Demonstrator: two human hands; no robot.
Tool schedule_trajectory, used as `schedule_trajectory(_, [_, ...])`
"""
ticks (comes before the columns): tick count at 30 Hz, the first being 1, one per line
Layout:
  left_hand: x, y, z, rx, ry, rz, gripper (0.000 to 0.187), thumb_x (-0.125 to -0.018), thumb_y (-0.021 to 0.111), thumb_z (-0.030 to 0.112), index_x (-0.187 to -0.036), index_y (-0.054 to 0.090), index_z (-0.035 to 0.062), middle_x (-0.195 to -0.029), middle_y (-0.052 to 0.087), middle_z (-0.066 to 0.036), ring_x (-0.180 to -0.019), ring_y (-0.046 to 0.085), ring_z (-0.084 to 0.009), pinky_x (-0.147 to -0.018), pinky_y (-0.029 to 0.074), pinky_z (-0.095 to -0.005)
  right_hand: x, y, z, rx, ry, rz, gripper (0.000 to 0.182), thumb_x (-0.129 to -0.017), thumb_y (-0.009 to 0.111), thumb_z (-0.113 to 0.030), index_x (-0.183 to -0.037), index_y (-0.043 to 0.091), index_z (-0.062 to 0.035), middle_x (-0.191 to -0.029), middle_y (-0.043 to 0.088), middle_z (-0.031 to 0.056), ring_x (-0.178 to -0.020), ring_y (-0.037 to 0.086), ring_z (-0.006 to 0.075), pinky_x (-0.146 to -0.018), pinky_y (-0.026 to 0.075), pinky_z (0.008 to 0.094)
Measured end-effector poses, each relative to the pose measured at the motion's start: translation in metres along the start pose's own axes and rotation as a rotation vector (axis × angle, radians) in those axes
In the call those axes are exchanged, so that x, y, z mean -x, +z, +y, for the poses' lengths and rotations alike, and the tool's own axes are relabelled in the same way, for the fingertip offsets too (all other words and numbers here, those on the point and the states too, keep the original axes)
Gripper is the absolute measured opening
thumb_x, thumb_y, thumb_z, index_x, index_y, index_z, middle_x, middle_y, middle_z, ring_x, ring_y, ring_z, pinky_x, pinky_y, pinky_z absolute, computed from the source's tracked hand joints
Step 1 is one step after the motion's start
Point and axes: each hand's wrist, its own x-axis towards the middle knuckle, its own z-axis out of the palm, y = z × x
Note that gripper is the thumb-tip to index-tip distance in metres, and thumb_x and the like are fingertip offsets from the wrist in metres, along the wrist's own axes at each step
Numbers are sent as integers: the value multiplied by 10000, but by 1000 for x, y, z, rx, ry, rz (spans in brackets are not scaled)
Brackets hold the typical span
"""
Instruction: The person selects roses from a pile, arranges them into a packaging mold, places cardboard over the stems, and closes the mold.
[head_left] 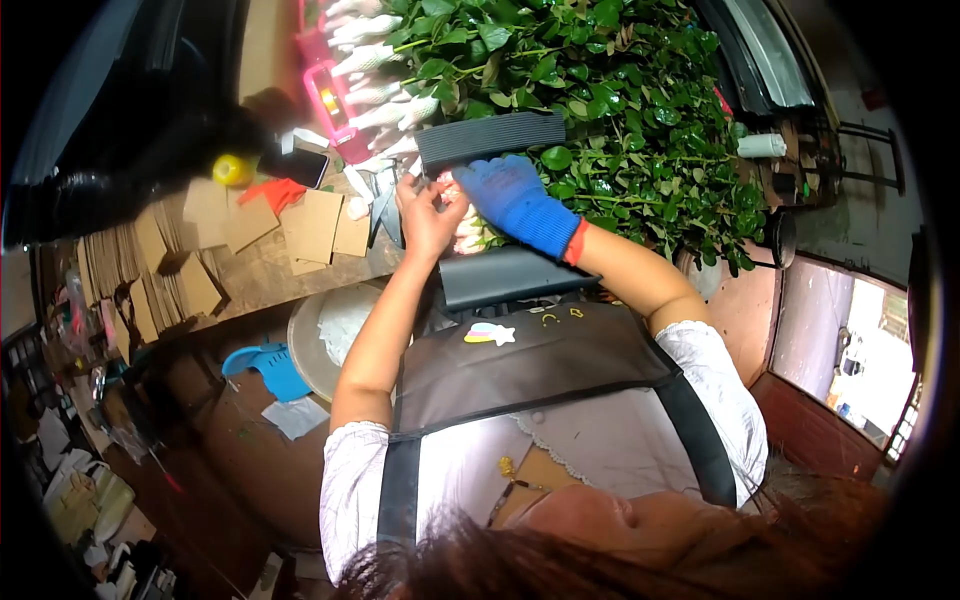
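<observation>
A cluster of pale pink and cream rose heads [468,232] lies between my hands at the front edge of the bench. My bare left hand [432,212] is at their left side, thumb and fingertips pinched together. What sits in the pinch is too small to make out. My right hand [512,203], in a blue knitted glove, curls over the rose heads from the right. Its fingertips partly hide them. Beyond it lies a dark ribbed strip [492,140]. Scissors [385,208] lie just left of my left hand.
Leafy green stems [620,130] cover the back and right, with white-netted flower heads [370,70] at their left. Cardboard pieces [315,228], a phone [295,166] and yellow tape [232,170] lie left. A black padded edge [510,278] is before me; a blue plastic item [265,368] is below.
</observation>
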Motion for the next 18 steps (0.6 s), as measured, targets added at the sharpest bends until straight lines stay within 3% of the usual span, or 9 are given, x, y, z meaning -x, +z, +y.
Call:
schedule_trajectory(4, [-2,-2,4,22,-36,-6,423,-691,846,290,-987,737,8,-1351,420,-281,-1285,416,-412,-1087,350,-442,-7,3,2,105,-76,-57,266,-910,557,-236,-1163,621,-187,-995,630,64,-923,654,232,-737,498,382])
schedule_trajectory(5, [-1,-3,5,-1,-41,-11,422,-693,845,289,-987,735,7,-1351,420,-281,-1284,416,-411,-1086,351,-441,-2,6,6,95,-116,45,222,-902,574,-225,-1095,667,-167,-986,670,58,-907,680,250,-750,513,406])
schedule_trajectory(8, [-1,-1,5,-32,-46,5,428,-703,857,309,-985,735,11,-1341,438,-255,-1278,431,-391,-1079,364,-428,23,-16,31,-415,-259,243,219,-899,592,-233,-1072,669,-123,-968,678,93,-865,676,300,-738,527,442])
schedule_trajectory(10, [0,2,2,-16,-64,17,440,-700,868,324,-986,738,16,-1335,448,-241,-1272,441,-382,-1073,373,-420,63,-34,59,-530,-160,500,223,-901,602,-265,-1033,665,-96,-964,686,117,-834,668,339,-733,535,464])
schedule_trajectory(11, [0,3,0,-13,-82,17,441,-703,877,323,-1006,747,31,-1309,468,-204,-1242,469,-336,-1062,386,-394,92,-52,75,-473,23,331,225,-904,619,-303,-1000,681,-110,-938,698,133,-823,673,344,-738,539,455])
schedule_trajectory(12, [2,5,-2,28,-83,11,435,-707,875,315,-1016,749,36,-1304,469,-195,-1230,476,-322,-1058,390,-385,122,-62,91,-269,215,15,234,-902,624,-309,-1003,693,-111,-887,698,143,-816,674,353,-746,541,458])
schedule_trajectory(14, [1,6,-5,105,-76,8,424,-715,871,297,-1037,753,47,-1294,470,-175,-1208,488,-293,-1049,397,-366,179,-64,106,-146,192,-425,237,-910,621,-309,-1026,709,-121,-889,704,164,-830,675,361,-760,544,450])
schedule_trajectory(16, [0,6,-6,63,-43,23,407,-731,863,277,-1058,756,59,-1286,467,-146,-1192,489,-261,-1042,400,-341,198,-69,99,-437,9,-688,281,-941,582,-290,-1143,697,-133,-964,716,164,-851,702,312,-786,554,412])
schedule_trajectory(18, [2,6,-7,67,-43,22,413,-734,862,277,-1067,753,59,-1286,463,-142,-1195,487,-261,-1042,400,-339,201,-88,81,-855,-21,-502,336,-958,574,-260,-1241,665,-104,-1085,711,169,-937,703,280,-854,544,383])
